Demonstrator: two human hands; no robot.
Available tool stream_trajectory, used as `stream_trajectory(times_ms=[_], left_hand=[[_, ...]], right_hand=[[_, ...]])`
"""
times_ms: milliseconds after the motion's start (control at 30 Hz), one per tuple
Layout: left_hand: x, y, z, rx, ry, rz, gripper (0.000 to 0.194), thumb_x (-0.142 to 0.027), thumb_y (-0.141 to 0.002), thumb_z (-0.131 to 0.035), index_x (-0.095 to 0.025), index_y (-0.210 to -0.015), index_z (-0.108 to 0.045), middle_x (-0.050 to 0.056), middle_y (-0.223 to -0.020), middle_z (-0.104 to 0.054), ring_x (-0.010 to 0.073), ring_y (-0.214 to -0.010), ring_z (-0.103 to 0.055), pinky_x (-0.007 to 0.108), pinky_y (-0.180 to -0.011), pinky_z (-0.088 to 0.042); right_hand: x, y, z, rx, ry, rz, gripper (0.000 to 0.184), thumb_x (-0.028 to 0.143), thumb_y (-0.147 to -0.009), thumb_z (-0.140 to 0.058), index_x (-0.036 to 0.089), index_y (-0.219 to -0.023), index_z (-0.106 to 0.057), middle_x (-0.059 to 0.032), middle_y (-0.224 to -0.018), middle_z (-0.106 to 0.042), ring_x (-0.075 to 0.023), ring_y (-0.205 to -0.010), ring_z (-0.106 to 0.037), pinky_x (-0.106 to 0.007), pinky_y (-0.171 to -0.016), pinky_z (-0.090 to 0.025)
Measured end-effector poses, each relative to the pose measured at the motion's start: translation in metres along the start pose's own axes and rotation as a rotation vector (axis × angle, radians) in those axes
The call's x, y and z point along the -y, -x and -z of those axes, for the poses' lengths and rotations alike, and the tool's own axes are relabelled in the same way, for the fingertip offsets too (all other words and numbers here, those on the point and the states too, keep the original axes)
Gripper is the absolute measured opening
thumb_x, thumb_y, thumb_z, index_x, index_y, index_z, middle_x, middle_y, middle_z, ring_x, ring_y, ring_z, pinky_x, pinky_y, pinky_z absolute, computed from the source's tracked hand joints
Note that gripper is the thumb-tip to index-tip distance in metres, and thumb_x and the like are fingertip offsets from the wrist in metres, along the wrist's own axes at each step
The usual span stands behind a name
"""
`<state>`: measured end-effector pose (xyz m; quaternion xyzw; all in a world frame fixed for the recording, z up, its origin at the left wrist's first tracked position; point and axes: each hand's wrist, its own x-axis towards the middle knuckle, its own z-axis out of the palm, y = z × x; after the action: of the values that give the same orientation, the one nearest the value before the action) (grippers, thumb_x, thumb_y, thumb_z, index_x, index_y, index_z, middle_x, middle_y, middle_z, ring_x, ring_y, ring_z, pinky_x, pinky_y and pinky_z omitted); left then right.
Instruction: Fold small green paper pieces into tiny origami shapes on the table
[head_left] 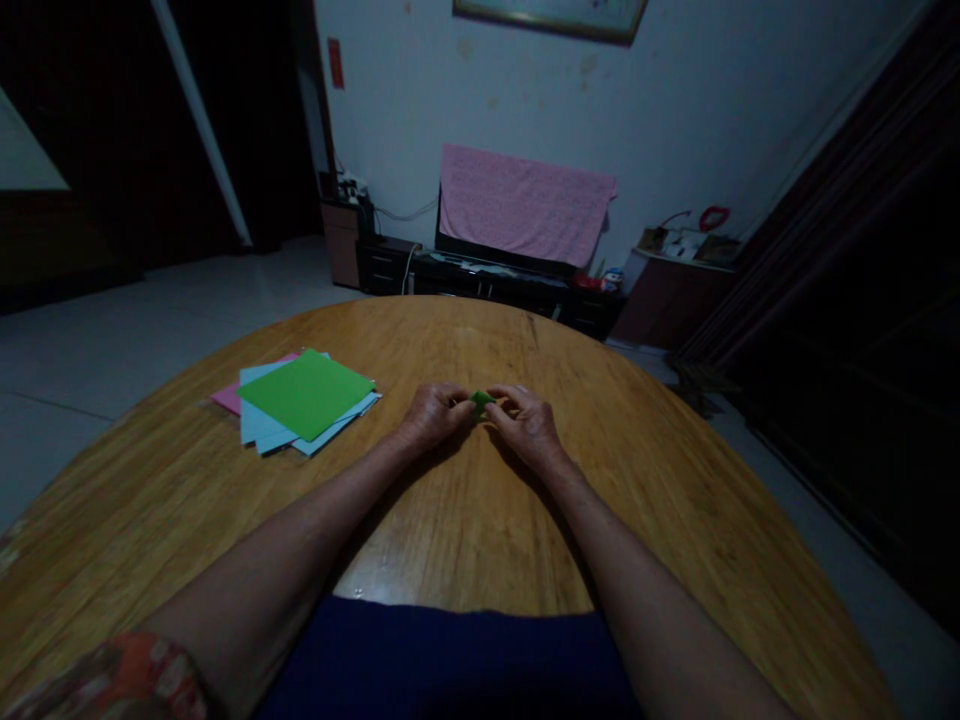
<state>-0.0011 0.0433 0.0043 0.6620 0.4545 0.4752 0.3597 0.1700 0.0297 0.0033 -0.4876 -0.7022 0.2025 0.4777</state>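
A small folded piece of green paper [481, 401] sits between my two hands on the round wooden table [465, 520]. My left hand [433, 414] pinches its left side with curled fingers. My right hand [525, 420] pinches its right side, fingers also curled. Most of the little paper is hidden by my fingertips. Both forearms rest on the tabletop.
A stack of coloured paper sheets [300, 398], green on top over blue and pink, lies to the left of my hands. Beyond the table stand a low dark TV cabinet [480, 280], a screen covered by a pink cloth [521, 205], and a side cabinet [675, 290].
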Motion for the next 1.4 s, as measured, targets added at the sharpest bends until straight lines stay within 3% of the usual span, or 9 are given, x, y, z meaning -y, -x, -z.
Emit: stream_trajectory(times_ms=[167, 333, 500, 833, 1033, 1400], left_hand=[[-0.001, 0.002, 0.001, 0.019, -0.047, -0.047, 0.006, -0.017, -0.068, -0.071, -0.022, -0.067, -0.075, 0.000, -0.061, -0.065, 0.0138, -0.062, -0.054, 0.021, -0.056, -0.034], [-0.004, 0.004, 0.001, 0.029, -0.050, -0.078, 0.013, -0.019, -0.074, -0.067, -0.022, -0.080, -0.078, 0.002, -0.072, -0.070, 0.0151, -0.067, -0.060, 0.022, -0.060, -0.040], [-0.005, 0.004, 0.001, 0.012, -0.073, -0.096, 0.013, -0.019, -0.071, -0.070, -0.024, -0.080, -0.078, 0.003, -0.077, -0.071, 0.0171, -0.073, -0.061, 0.023, -0.066, -0.041], [-0.003, 0.005, -0.001, 0.015, -0.359, -0.221, 0.011, -0.027, -0.077, -0.068, -0.023, -0.084, -0.074, 0.005, -0.080, -0.068, 0.0188, -0.077, -0.058, 0.027, -0.076, -0.042], [-0.002, 0.005, -0.001, 0.005, -0.529, -0.258, 0.011, -0.023, -0.081, -0.061, -0.020, -0.083, -0.071, 0.005, -0.085, -0.069, 0.0175, -0.080, -0.061, 0.028, -0.076, -0.044], [0.008, 0.001, 0.000, -0.018, -0.418, -0.396, 0.006, -0.020, -0.079, -0.061, -0.018, -0.078, -0.067, 0.002, -0.075, -0.065, 0.0134, -0.071, -0.058, 0.026, -0.067, -0.044]], right_hand=[[0.002, 0.002, -0.003, -0.033, 0.014, 0.061, 0.015, 0.029, -0.080, -0.062, 0.021, -0.090, -0.070, -0.0076, -0.093, -0.068, -0.0205, -0.085, -0.064, -0.033, -0.074, -0.052], [-0.001, 0.004, -0.007, -0.008, 0.007, 0.072, 0.015, 0.026, -0.081, -0.060, 0.021, -0.090, -0.070, -0.0070, -0.093, -0.068, -0.0201, -0.086, -0.065, -0.032, -0.076, -0.053], [0.000, 0.004, -0.009, -0.034, -0.004, 0.050, 0.015, 0.029, -0.081, -0.061, 0.021, -0.089, -0.070, -0.0067, -0.092, -0.070, -0.0201, -0.084, -0.066, -0.032, -0.076, -0.052], [0.002, 0.003, -0.012, -0.048, 0.040, 0.018, 0.014, 0.029, -0.080, -0.060, 0.020, -0.083, -0.070, -0.0062, -0.086, -0.070, -0.0199, -0.079, -0.065, -0.032, -0.075, -0.052], [-0.003, 0.005, -0.019, -0.025, -0.081, 0.019, 0.022, 0.023, -0.075, -0.058, 0.020, -0.096, -0.066, -0.0056, -0.095, -0.070, -0.0195, -0.084, -0.067, -0.032, -0.075, -0.055], [-0.006, 0.006, -0.013, -0.044, -0.013, 0.048, 0.025, 0.019, -0.073, -0.056, 0.019, -0.097, -0.063, -0.0067, -0.094, -0.069, -0.0207, -0.086, -0.067, -0.034, -0.077, -0.055]])
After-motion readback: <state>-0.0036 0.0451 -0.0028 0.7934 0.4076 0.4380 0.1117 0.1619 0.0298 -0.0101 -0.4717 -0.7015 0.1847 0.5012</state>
